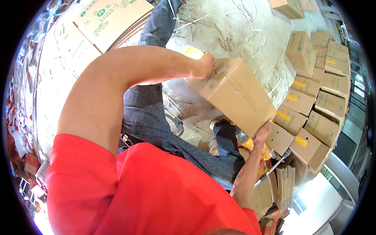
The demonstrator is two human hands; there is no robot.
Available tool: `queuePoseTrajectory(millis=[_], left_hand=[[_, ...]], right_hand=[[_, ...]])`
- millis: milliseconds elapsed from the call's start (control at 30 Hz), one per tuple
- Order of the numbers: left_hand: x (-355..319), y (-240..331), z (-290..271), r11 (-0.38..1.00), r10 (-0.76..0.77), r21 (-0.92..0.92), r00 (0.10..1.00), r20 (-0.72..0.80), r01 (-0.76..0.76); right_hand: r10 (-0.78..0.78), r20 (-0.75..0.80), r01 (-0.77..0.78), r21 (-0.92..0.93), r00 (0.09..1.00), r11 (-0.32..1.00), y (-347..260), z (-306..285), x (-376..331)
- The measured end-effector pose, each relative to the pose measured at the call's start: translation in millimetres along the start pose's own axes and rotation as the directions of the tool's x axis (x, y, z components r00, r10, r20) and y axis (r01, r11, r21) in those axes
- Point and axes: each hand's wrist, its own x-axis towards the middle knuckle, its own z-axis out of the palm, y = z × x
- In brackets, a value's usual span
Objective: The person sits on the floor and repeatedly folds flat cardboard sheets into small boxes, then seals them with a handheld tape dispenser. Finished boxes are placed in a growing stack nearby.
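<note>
A closed cardboard box (243, 98) with green print is held tilted in front of me, above my knees. My right hand (263, 132) grips its lower right corner, thumb along the edge. At the box's upper left end is my left hand (205, 65), its fingers curled together against the printed face. Yellow tape (194, 53) shows from behind that hand and wrist, apparently a roll; my forearm hides part of it.
Stacked boxes (299, 102) with yellow tape strips stand at the right. Flattened cartons (113, 17) lie at upper left. White strapping (254, 33) and twigs litter the floor. Folded cardboard (285, 184) and yellow tape rolls (267, 152) are at lower right.
</note>
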Motion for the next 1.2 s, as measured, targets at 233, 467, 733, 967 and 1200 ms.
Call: queuePoseTrajectory(millis=[233, 467, 733, 967, 1200], left_hand=[[42.4, 21.4, 107.9, 0.996, -0.088, 0.0, 0.966, 0.241, 0.091], [-53.3, 21.0, 88.9, 0.284, -0.663, -0.864, 0.736, 0.137, 0.416], [1.9, 36.7, 84.0, -0.219, -0.941, -0.921, 0.321, 0.11, -0.323], [25.0, 42.2, 144.7, -0.215, -0.859, -0.962, 0.437, 0.268, 0.168], [-8.0, 41.8, 77.2, -0.172, -0.96, -0.93, 0.268, 0.084, -0.324]], right_hand=[[-0.102, 0.001, 0.101, -0.085, 0.995, 0.991, -14.3, 7.3, 10.6], [0.059, -0.025, -0.06, -0.037, 0.998, 0.998, 5.3, -3.7, 3.9], [0.156, 0.09, -0.162, 0.067, 0.984, 0.985, -14.7, -1.5, 0.0], [0.148, 0.077, -0.152, 0.053, 0.986, 0.987, -26.8, 2.9, -5.3], [0.142, 0.12, -0.156, 0.119, 0.983, 0.981, -37.2, 6.1, -13.6]])
